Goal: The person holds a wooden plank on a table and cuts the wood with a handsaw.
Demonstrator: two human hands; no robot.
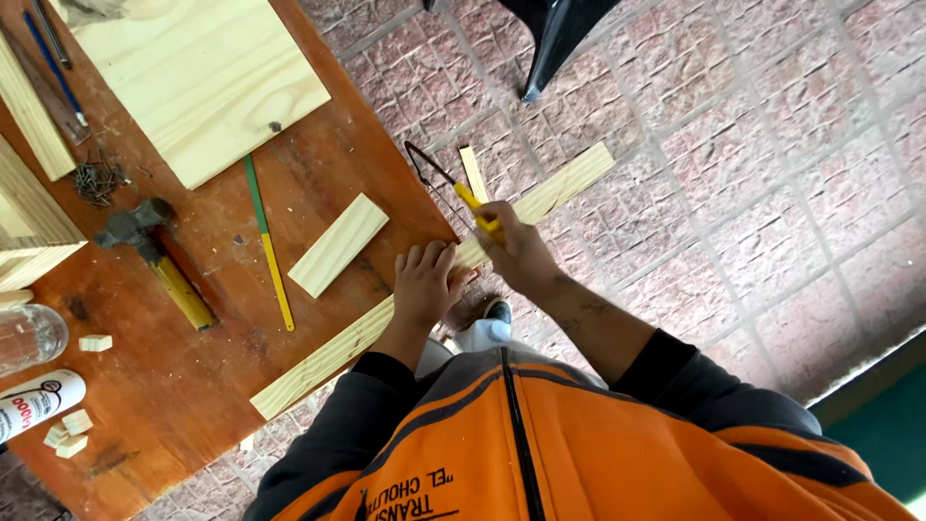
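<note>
Head view shows a reddish-brown wooden table (193, 405) with a worn, stained top. At its far left lie a clear bottle (29, 335) and a white cylindrical tube (37, 402) with a red and black label, near 4 small pale wood offcuts (69, 432). Further along sit a heap of dark nails (96, 180), a hammer (154, 259) with a grey steel head and yellow handle, a broad pale pine board (207, 82), a green and yellow pencil-like stick (268, 246) and a short pine block (338, 245). A long pine slat (328, 355) juts diagonally off the table edge over pinkish brick paving (733, 193). The left hand (424, 282) presses flat, fingers spread, on the slat at the table edge. The right hand (516, 249) is closed around the yellow handle of a thin-framed saw (446, 183), just beside it across the slat.
</note>
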